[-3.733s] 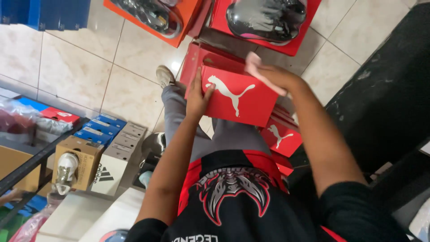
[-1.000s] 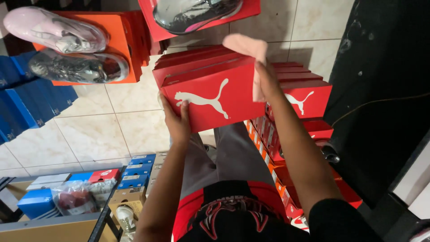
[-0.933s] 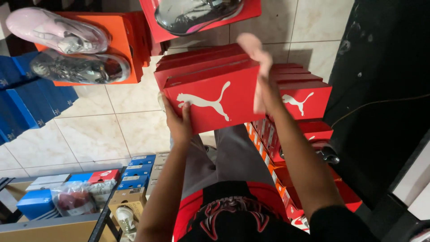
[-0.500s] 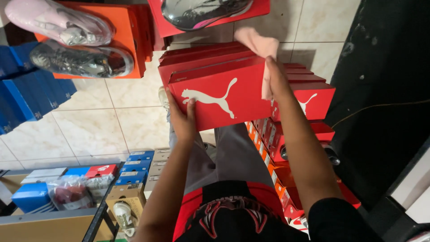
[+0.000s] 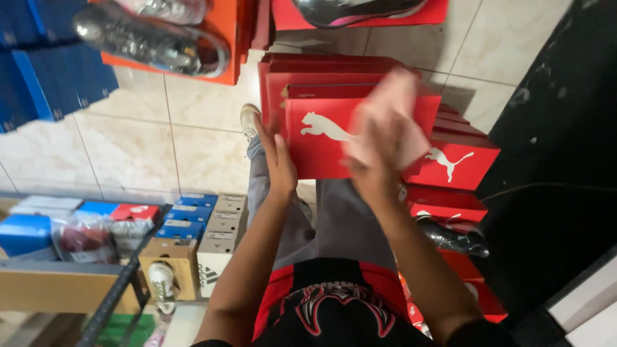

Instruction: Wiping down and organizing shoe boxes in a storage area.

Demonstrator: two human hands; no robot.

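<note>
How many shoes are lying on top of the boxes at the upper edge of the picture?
3: dark shoe and pale shoe on the orange box; black shoe on the red box. Others may be hidden.

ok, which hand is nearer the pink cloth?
Right. The right hand presses the pink cloth against the face of the red shoebox; the left hand steadies the box's left edge, apart from the cloth.
</note>
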